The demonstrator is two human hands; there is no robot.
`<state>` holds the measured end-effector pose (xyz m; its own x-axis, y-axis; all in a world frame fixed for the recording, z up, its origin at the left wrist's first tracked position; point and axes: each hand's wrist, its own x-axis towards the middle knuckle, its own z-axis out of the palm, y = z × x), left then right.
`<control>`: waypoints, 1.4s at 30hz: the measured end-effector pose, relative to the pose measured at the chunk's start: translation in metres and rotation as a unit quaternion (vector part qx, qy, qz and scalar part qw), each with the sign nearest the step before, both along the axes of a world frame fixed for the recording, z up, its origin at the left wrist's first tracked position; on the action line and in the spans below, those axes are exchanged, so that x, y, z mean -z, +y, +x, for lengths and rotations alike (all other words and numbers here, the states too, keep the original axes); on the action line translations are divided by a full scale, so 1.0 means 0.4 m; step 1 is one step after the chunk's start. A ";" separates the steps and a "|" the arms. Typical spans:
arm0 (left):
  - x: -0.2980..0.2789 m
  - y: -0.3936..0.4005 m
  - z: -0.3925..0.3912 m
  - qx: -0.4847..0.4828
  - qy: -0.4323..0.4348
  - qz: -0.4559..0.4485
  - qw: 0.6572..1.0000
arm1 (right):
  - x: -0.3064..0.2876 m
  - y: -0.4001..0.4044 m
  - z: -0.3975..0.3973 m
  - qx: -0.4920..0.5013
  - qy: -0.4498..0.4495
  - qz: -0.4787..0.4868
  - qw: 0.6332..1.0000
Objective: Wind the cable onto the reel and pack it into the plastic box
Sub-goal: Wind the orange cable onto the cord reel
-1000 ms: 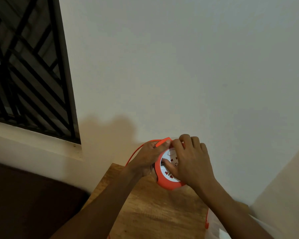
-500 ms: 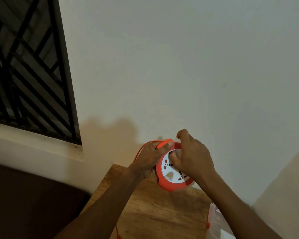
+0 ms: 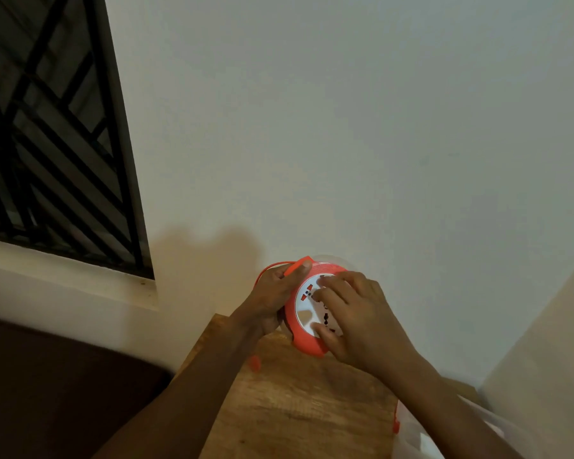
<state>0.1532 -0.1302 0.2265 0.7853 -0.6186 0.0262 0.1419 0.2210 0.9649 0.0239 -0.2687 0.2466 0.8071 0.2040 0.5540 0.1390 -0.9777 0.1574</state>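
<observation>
Together we held the orange reel [image 3: 304, 342] above the far edge of the wooden table [image 3: 299, 405], tilted so its white socket face [image 3: 307, 304] looked towards us. Our left hand [image 3: 272, 299] gripped the rim at nine o'clock, thumb curled onto a flat orange tab [image 3: 299, 265] at twelve o'clock. Our right hand [image 3: 362, 323] lay on the face from three o'clock, fingers [image 3: 332, 294] bent and pressing it, thumb at the lower rim. A thin orange cable [image 3: 272, 266] looped out behind the left hand. At five o'clock, the clear plastic box [image 3: 418, 435] showed only partly beneath our right forearm.
</observation>
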 end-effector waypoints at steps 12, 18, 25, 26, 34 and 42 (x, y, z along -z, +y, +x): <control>0.016 -0.020 -0.021 -0.011 -0.033 0.031 0.999 | -0.028 0.026 0.024 0.115 -0.025 -0.047 0.992; 0.013 -0.034 -0.027 -0.052 -0.038 0.033 0.997 | -0.031 0.011 0.040 0.192 -0.031 0.018 0.981; 0.020 -0.023 -0.024 -0.052 -0.071 0.047 0.995 | -0.003 0.026 0.042 0.220 0.029 0.028 0.975; 0.023 -0.021 -0.022 -0.047 -0.070 0.054 0.995 | -0.003 0.030 0.039 0.221 0.037 0.023 0.974; 0.038 0.013 0.021 -0.013 -0.034 0.086 0.996 | 0.022 0.032 0.002 -0.019 0.037 -0.060 0.997; 0.047 0.003 0.023 0.020 -0.069 0.102 0.992 | 0.024 0.038 0.010 -0.002 0.087 -0.125 0.988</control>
<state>0.1624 -0.1290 0.2078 0.7578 -0.6525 0.0024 0.0099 0.0151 0.9998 0.0278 -0.2537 0.2368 0.8849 0.3199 0.3386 0.1883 -0.9105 0.3681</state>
